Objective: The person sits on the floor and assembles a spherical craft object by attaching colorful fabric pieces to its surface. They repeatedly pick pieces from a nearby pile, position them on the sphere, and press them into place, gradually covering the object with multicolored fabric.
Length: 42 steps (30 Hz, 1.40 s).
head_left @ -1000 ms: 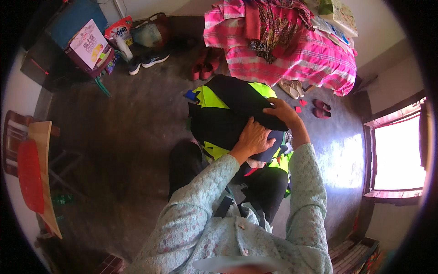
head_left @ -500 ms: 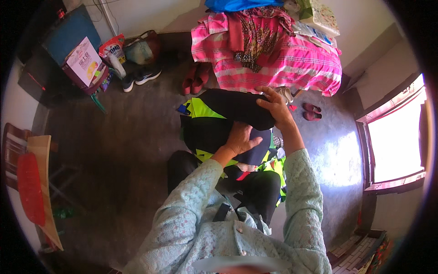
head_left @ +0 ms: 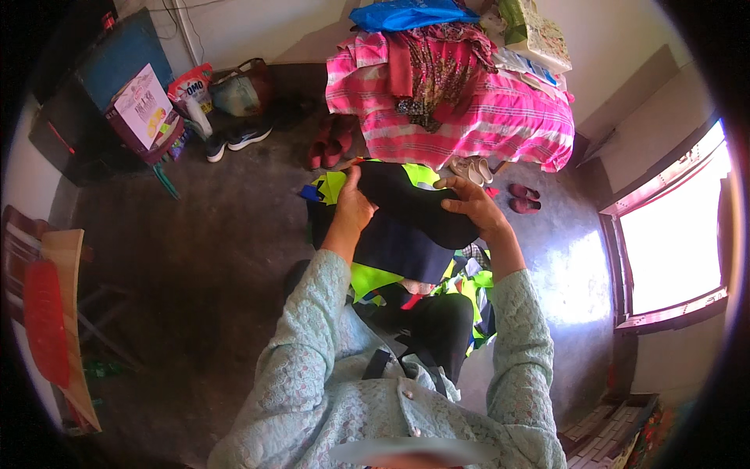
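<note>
A black fabric piece [head_left: 408,202] with a rounded right end is stretched between my two hands over my lap. At its left end my left hand [head_left: 353,209] is closed on the edge, thumb upward and fingers partly hidden by the cloth. My right hand [head_left: 475,207] pinches its upper right part between thumb and fingers. Dark navy cloth [head_left: 402,256] lies below it, with a neon yellow piece [head_left: 373,279] showing under that. More yellow and blue scraps stick out beyond my left hand. A heap of neon yellow and dark cloth scraps [head_left: 475,297] lies by my right knee.
Ahead stands something draped in a pink checked cloth [head_left: 469,129], topped with clothes and a blue bag [head_left: 410,14]. Maroon shoes [head_left: 525,198] and pale shoes [head_left: 471,170] rest on the floor. A red plastic object [head_left: 45,322] leans at the left beside a wooden board [head_left: 66,270].
My left hand has moved from the middle of the cloth up to its left edge and gripped it. The black piece now hangs lower and more spread between both hands.
</note>
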Each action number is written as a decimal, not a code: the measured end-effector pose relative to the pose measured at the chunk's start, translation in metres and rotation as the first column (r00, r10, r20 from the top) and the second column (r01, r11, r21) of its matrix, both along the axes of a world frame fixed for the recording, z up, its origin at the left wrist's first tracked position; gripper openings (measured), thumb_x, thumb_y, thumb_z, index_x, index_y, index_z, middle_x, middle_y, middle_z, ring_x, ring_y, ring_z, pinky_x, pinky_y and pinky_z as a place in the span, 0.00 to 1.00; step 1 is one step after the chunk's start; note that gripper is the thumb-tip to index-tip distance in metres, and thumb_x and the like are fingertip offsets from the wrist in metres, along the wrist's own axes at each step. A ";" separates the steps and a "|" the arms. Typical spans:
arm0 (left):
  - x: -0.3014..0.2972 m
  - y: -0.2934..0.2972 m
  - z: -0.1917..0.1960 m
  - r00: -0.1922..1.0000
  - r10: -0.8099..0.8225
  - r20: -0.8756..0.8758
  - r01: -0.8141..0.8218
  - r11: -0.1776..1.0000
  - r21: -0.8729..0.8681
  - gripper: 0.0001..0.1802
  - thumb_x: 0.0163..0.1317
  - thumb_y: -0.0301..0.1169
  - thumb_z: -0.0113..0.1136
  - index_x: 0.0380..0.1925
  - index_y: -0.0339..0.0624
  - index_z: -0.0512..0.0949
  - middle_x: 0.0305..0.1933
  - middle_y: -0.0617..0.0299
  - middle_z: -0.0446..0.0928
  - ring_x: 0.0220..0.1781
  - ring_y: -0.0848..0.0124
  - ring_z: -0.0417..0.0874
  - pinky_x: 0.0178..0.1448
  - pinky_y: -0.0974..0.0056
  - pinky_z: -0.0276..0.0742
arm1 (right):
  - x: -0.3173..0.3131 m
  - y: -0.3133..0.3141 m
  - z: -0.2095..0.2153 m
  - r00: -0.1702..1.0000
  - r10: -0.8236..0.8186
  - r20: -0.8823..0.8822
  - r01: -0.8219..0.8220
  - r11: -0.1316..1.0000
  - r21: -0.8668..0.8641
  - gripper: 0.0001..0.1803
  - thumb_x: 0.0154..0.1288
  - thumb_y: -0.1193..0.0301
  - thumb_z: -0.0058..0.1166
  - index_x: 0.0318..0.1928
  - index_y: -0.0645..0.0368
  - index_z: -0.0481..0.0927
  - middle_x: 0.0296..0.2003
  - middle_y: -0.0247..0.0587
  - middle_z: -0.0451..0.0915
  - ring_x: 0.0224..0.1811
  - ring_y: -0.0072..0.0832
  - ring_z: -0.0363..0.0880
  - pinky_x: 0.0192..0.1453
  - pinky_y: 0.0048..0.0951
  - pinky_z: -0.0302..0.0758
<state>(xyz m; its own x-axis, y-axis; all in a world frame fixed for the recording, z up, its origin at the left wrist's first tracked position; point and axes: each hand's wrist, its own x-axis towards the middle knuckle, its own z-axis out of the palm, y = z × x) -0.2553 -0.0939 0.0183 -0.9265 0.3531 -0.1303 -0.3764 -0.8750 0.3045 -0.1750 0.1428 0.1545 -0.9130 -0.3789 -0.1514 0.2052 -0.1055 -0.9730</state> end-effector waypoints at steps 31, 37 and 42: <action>0.067 0.008 0.043 0.516 -0.298 -0.803 -0.856 -0.216 -0.470 0.19 0.57 0.25 0.59 0.50 0.38 0.74 0.55 0.52 0.73 0.59 0.55 0.72 0.65 0.56 0.66 | 0.048 -0.051 -0.129 0.721 0.135 -0.680 0.649 0.212 0.731 0.39 0.58 0.44 0.53 0.67 0.46 0.64 0.70 0.49 0.56 0.74 0.44 0.50 0.72 0.54 0.47; 0.039 0.066 0.004 0.532 -0.694 -0.486 -0.831 -0.316 -0.457 0.22 0.66 0.46 0.50 0.57 0.54 0.74 0.69 0.58 0.65 0.73 0.56 0.59 0.72 0.41 0.48 | 0.047 -0.051 -0.142 0.655 0.082 -0.751 0.708 0.280 0.648 0.41 0.55 0.43 0.54 0.64 0.52 0.67 0.69 0.51 0.58 0.73 0.44 0.52 0.73 0.54 0.45; 0.030 0.071 -0.016 0.541 -0.716 -0.441 -0.820 -0.335 -0.463 0.22 0.71 0.47 0.40 0.60 0.59 0.73 0.71 0.64 0.63 0.75 0.60 0.57 0.73 0.42 0.42 | 0.050 -0.041 -0.143 0.626 0.035 -0.779 0.712 0.383 0.589 0.41 0.52 0.45 0.58 0.63 0.53 0.68 0.68 0.53 0.59 0.73 0.47 0.53 0.73 0.55 0.45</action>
<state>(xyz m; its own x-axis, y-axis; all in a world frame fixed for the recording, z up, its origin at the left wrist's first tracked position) -0.2249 -0.0230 0.0020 -0.8152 0.4652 0.3450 0.5702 0.7491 0.3372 -0.1249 0.1022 0.0110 -0.8893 -0.0376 0.4557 -0.2573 0.8650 -0.4308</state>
